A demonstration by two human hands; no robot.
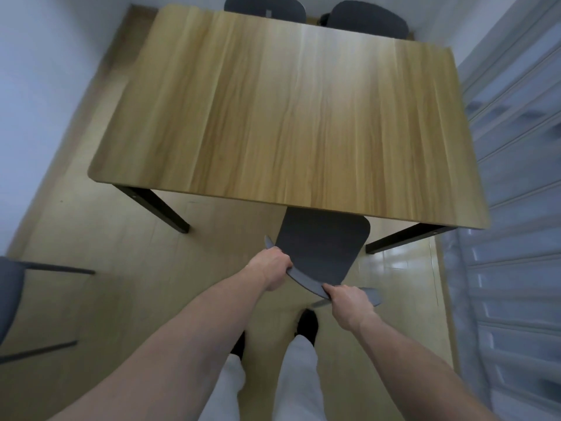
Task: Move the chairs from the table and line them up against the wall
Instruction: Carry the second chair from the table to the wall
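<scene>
While no writing is showing, you are gripping the dark grey curved-back chair at the wooden table: left hand and right hand fingers closed around its backrest.

A desk with a light wood-grain top in streaked tan and honey bands, on black legs, fills the centre of the frame. A dark charcoal-grey chair sits at its lower edge; two matching dark grey chairs show at the top, and another at lower left. The floor is pale yellow-beige. Walls are bluish white. White trousers and black shoes appear at bottom centre
</scene>
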